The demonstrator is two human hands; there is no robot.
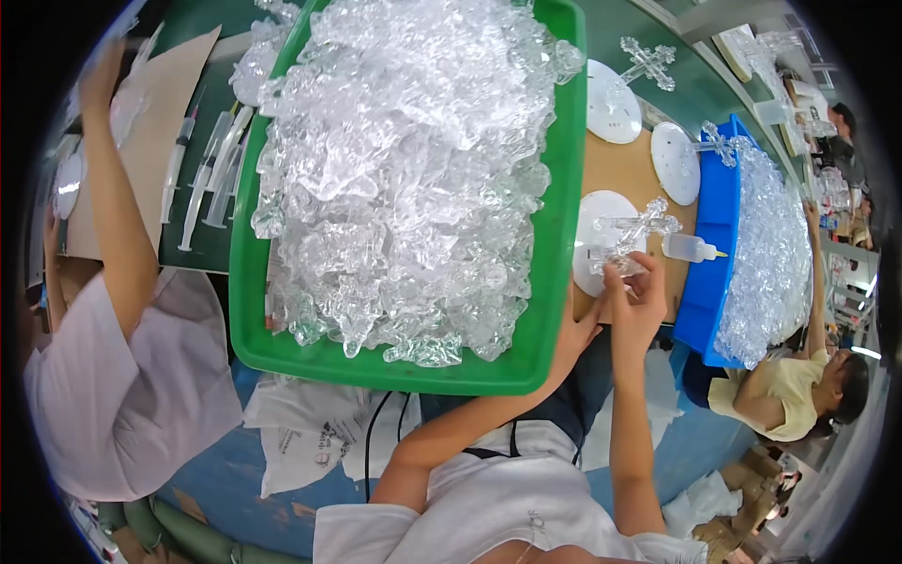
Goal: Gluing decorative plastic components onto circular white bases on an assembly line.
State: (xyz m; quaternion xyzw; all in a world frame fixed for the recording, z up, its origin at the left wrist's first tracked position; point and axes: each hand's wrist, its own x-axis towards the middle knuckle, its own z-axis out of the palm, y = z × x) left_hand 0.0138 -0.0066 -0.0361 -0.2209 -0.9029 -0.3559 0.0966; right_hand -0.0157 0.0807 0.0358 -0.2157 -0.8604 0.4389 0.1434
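My right hand [639, 293] is closed in a pinch on the lower end of a clear plastic cross [648, 226], which has ornate lobed arms. This cross is over a white round disc [588, 224] on a brown board. My left hand [575, 331] is just below that disc, beside the right rim of a green bin [395, 374]. The bin hides part of its fingers, so its grip is unclear. Clear plastic pieces [404, 179] fill the bin in a heap. A small translucent squeeze bottle [689, 248] with a yellow tip lies right of the cross.
Two more white discs, a far one [613, 103] and a nearer one [675, 162], have clear crosses beside them. A blue bin [705, 273] of clear pieces stands at right. Several syringes [202, 188] lie left. Other people sit at left [141, 395] and right [780, 395].
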